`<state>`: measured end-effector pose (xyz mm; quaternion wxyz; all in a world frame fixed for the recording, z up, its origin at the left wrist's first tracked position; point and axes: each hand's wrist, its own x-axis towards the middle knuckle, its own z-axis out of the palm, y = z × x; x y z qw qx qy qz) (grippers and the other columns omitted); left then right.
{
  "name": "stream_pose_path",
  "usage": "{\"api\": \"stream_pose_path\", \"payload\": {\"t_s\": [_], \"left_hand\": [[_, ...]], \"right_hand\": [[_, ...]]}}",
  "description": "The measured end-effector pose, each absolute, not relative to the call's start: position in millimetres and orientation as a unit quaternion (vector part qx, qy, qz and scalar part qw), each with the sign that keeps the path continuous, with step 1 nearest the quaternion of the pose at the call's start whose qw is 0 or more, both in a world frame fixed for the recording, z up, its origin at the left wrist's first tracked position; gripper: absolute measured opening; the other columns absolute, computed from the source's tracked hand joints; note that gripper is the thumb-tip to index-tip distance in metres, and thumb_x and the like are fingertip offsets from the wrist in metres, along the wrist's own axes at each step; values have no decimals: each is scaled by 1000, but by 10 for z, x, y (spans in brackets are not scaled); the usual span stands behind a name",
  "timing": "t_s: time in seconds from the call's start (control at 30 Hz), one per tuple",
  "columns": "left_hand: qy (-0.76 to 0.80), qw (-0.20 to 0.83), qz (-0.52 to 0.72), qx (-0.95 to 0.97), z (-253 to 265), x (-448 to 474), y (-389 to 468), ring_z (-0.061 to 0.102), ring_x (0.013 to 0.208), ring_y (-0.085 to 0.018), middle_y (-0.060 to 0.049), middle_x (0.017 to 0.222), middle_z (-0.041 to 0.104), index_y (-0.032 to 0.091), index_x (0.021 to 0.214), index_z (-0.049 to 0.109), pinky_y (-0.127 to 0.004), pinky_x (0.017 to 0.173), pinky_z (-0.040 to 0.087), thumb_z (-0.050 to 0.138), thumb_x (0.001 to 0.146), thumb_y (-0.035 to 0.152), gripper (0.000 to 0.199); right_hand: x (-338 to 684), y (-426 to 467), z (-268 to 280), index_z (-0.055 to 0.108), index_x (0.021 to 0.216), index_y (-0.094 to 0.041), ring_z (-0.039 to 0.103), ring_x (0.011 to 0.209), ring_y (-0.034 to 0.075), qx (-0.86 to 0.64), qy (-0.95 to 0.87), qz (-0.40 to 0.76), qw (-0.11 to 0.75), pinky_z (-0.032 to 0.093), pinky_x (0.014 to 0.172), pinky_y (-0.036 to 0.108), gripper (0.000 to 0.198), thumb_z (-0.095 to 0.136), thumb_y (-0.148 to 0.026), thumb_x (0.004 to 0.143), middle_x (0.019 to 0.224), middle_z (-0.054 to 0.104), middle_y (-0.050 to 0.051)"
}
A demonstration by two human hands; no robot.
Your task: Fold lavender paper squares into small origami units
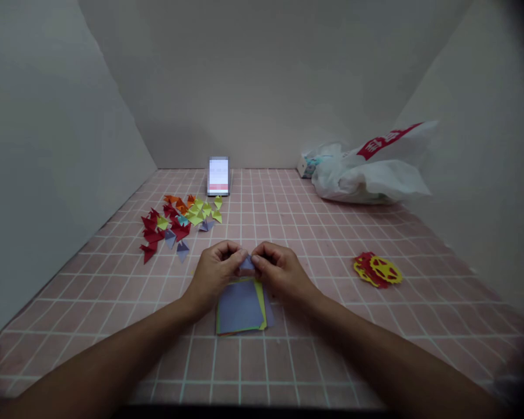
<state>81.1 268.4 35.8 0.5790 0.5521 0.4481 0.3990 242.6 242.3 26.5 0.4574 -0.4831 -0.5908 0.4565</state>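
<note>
Between my two hands is a small folded piece of blue-purple paper (pixel 247 263), partly covered by my fingers. My left hand (pixel 217 270) pinches its left side between thumb and forefinger. On the right side, my right hand (pixel 283 270) grips it the same way. Just below and nearer to me lies a stack of square paper sheets (pixel 241 306), blue-purple on top with yellow-green edges showing beneath. Left of my hands, many small folded paper birds (pixel 181 231) in red, orange, yellow-green and blue-purple are gathered in a loose group.
At the back stands a phone (pixel 219 176) with a lit screen. A white plastic bag (pixel 371 174) with red print sits at the back right beside a small box (pixel 306 165). Red and yellow star cutouts (pixel 378 270) lie to the right. Walls enclose the checked tabletop.
</note>
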Motion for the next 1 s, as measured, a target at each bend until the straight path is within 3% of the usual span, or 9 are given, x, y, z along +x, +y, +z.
{"api": "stream_pose_path", "payload": {"t_s": [0.2,0.47,0.67,0.87,1.0], "left_hand": [[423,585,375,581,368,795,2722,55,64,-12,1,70,59,16,71,64,-24,61,49,71,75,37,23],[416,598,384,568,354,800,2711,52,61,-10,3,66,55,15,68,61,-22,57,46,72,74,38,26],[404,579,395,588,354,807,2687,50,59,-10,3,65,55,15,69,61,-22,55,42,69,77,38,26],[417,528,393,627,349,789,2688,47,58,-11,2,63,53,16,70,60,-24,56,38,64,79,36,23],[405,509,373,661,379,768,2728,50,61,-12,1,66,55,16,71,61,-26,60,40,63,80,33,20]], "right_hand": [[2455,2430,269,55,69,-19,48,65,14,-493,-649,382,435,36,61,28,17,54,-23,86,68,54,0],[2429,2432,229,53,69,-20,45,59,12,-482,-616,438,443,35,56,25,16,57,-24,84,63,50,-2],[2422,2397,269,52,67,-20,48,57,13,-493,-646,379,442,35,55,25,22,50,-24,88,61,52,-1],[2424,2389,259,46,67,-20,47,59,14,-483,-726,223,436,33,58,27,24,48,-20,92,63,50,-1],[2449,2403,249,48,71,-20,48,60,14,-467,-744,183,440,34,59,27,22,46,-16,93,66,52,0]]}}
